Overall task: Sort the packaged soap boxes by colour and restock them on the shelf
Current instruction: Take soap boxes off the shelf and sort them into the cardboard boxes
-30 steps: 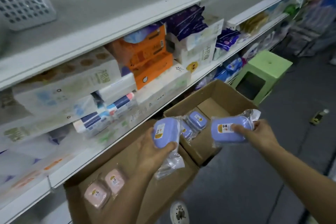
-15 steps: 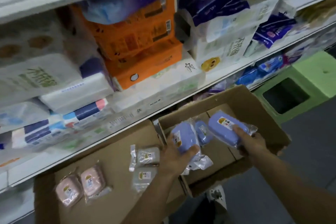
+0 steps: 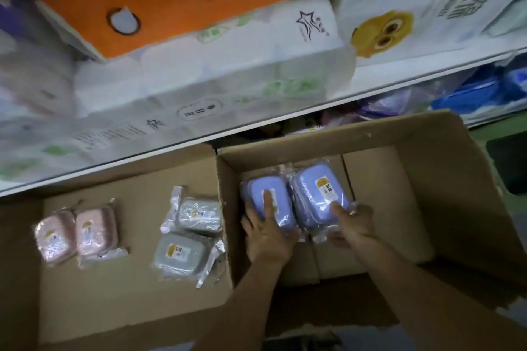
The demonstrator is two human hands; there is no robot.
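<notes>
The left hand (image 3: 266, 232) and right hand (image 3: 352, 225) each hold a wrapped blue soap box inside the right cardboard carton (image 3: 413, 208); both boxes lie just ahead of the fingers, side by side, long axes running away. The right hand's box (image 3: 319, 194) looks slightly larger than the left's (image 3: 269, 202); neither arm is nearer.

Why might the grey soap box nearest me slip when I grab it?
The grey soap box sits in a shiny, loose plastic wrapper, so it would probably slide in your fingers. The box inside looks stiff. Its flat shape likely won't roll.
</notes>
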